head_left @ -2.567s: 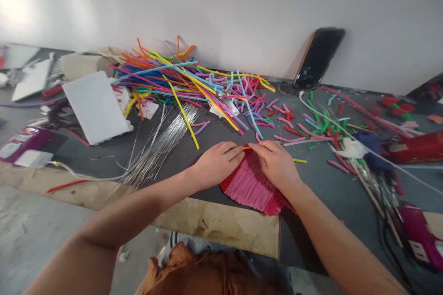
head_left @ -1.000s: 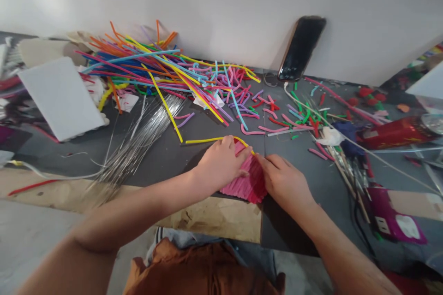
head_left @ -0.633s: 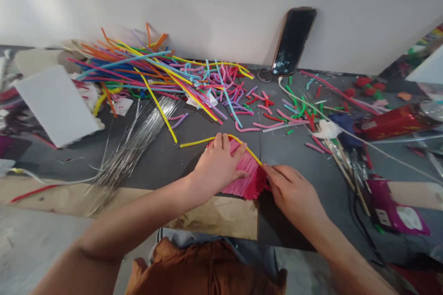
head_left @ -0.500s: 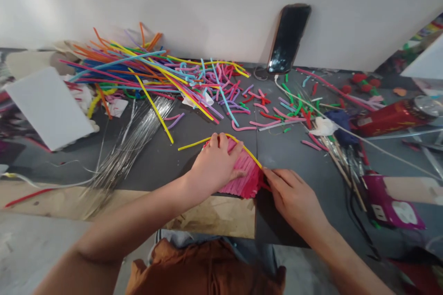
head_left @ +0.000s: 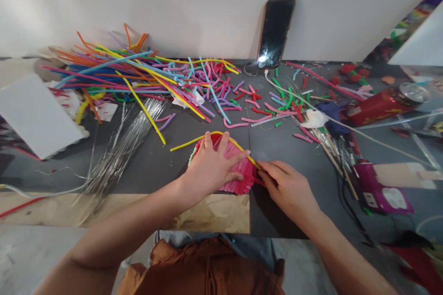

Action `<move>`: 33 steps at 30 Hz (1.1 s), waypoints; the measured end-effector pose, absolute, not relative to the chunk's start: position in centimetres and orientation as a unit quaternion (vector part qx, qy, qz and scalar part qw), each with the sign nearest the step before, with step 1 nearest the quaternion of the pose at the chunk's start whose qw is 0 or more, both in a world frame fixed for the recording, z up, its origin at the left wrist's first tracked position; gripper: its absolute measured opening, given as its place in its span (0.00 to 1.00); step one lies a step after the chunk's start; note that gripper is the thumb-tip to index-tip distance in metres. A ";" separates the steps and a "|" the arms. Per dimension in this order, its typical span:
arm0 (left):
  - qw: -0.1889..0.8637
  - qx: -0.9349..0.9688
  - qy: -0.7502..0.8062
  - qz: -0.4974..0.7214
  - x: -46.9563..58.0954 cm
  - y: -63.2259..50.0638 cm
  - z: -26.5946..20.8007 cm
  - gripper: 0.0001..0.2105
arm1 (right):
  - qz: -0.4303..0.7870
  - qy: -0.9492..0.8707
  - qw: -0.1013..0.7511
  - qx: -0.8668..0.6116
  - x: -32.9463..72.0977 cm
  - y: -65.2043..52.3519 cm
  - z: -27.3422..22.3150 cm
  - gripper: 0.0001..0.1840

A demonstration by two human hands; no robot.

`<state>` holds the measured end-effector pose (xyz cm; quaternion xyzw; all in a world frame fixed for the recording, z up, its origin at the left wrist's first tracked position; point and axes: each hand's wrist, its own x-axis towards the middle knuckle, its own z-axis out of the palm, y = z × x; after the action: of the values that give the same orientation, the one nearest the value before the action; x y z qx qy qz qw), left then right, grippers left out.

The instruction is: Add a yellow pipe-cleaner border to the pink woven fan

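Observation:
A fan-like piece of pink and red pipe cleaners (head_left: 245,179) lies at the table's near edge. My left hand (head_left: 209,161) rests on top of it with fingers spread, pressing it down and covering much of it. Along its far edge runs a yellow pipe cleaner (head_left: 238,146), bent in an arch, with its left end sticking out past the piece. My right hand (head_left: 289,186) pinches the other end of this yellow pipe cleaner at the piece's right corner. A bit of mint green shows at the piece's left side.
Behind lies a heap of long coloured pipe cleaners (head_left: 134,71), with short cut bits beside it. A bundle of thin wires (head_left: 119,152) sits on the left. A phone (head_left: 277,32) leans on the wall, and a red can (head_left: 387,103) lies at right near a purple box (head_left: 384,189).
The view has shifted slightly. My left fingers have spread wider on the pink piece, uncovering red and mint green near its left side. My right hand keeps its pinch on the yellow pipe cleaner.

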<state>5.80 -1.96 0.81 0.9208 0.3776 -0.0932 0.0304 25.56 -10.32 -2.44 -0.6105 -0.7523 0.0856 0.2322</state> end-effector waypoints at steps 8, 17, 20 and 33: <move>0.031 0.921 0.378 -0.087 5.9 -1.9 0.7 0.30 | 0.170 -0.739 0.240 -0.606 25.9 -10.2 -1.5 0.13; 0.041 0.919 0.381 -0.091 6.0 -2.0 1.0 0.30 | 0.177 -0.794 0.211 -0.542 26.8 -8.3 -1.4 0.09; 0.049 0.916 0.385 -0.104 6.1 -2.0 1.3 0.30 | 0.176 -0.821 0.185 -0.510 27.2 -7.6 -1.4 0.09; 0.027 0.928 0.364 -0.078 5.1 -2.4 0.6 0.35 | 0.288 -0.705 0.182 -0.622 24.7 -5.8 -0.4 0.18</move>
<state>5.09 -2.37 0.56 0.9277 0.3639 -0.0784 0.0267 24.71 -5.75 -0.37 -0.6223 -0.7046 0.2883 0.1821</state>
